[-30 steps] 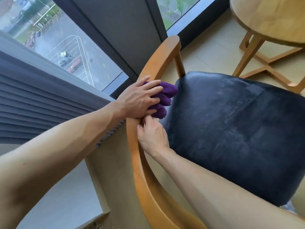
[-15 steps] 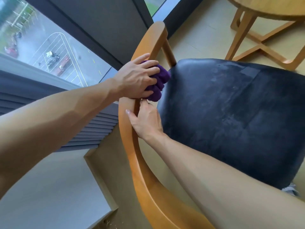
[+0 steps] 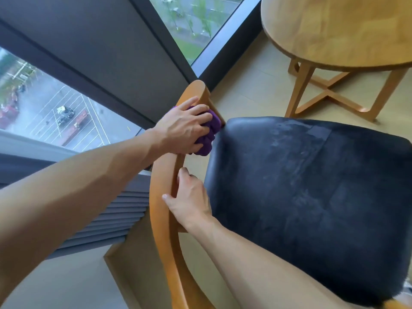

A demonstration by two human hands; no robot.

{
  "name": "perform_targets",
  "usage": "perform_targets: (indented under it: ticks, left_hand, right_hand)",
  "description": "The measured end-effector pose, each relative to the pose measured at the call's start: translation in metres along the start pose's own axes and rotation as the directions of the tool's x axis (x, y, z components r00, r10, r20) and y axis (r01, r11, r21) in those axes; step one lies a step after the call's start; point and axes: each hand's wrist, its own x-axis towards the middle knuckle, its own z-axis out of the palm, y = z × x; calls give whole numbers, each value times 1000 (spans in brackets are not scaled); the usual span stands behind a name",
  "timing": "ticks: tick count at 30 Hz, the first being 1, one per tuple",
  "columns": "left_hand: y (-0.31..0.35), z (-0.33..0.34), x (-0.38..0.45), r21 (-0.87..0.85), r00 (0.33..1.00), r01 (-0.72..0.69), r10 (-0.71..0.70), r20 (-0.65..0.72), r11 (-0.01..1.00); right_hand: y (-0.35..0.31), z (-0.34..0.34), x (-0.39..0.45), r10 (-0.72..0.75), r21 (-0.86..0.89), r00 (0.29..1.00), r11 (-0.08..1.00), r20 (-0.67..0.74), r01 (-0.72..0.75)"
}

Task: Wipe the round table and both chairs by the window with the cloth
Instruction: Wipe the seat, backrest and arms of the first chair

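A wooden chair with a curved armrest (image 3: 159,197) and a black padded seat (image 3: 312,197) fills the lower right. My left hand (image 3: 182,130) presses a bunched purple cloth (image 3: 208,139) against the armrest near its front end, fingers closed over it. My right hand (image 3: 189,201) grips the armrest lower down, thumb on top and fingers wrapped round its inner side. The round wooden table (image 3: 334,30) stands at the upper right beyond the chair.
A floor-to-ceiling window (image 3: 55,112) with a dark frame runs along the left, close to the armrest. A pleated grey blind (image 3: 116,219) sits low on the left. Pale floor (image 3: 256,90) lies between chair and the table's crossed legs (image 3: 330,92).
My left hand has slid the cloth forward along the armrest toward its front end. My right hand has shifted back down the armrest, so the hands are farther apart.
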Motion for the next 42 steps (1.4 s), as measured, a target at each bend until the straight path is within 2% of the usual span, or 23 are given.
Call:
perform_targets:
  ticks: [6,11,15,20,24,26,30,34,38,40,42]
  left_hand:
    - [-12,-1,31,-25,988,114,-116,-99,993]
    - [3,6,-5,-190,959,188,-222,-177,964]
    - [27,12,-31,-373,888,300,-400,-227,878]
    - [34,15,-36,-603,729,476,-671,-137,640]
    - [27,11,-21,-673,607,546,-789,-92,499]
    - [20,10,-12,-695,573,573,-819,-39,434]
    - [1,11,-2,-764,537,577,-839,89,288]
    - [-6,17,-5,-804,548,547,-825,136,232]
    - [-17,15,-8,-820,533,560,-810,243,122]
    - [-23,17,-10,-834,521,551,-796,308,38]
    - [-32,22,-9,-845,542,532,-750,379,-43]
  right_hand:
    - [1,0,3,-5,-24,1000,1000,24,5]
    - [-4,-4,3,19,11,998,1000,58,-19]
    - [-8,-5,1,34,41,998,998,60,-36]
    - [-9,-2,2,43,40,997,998,56,-46]
    - [-6,2,5,36,11,999,999,37,-36]
    - [-5,2,7,25,7,999,1000,20,-25]
    - [-8,-5,18,-14,-70,1000,998,-27,12]
    - [-22,-20,43,-86,-202,990,977,-112,62]
    - [-37,-26,61,-125,-301,978,951,-165,71]
    - [-38,-29,67,-149,-374,974,925,-171,76]
    - [-38,-33,70,-182,-456,966,886,-182,81]
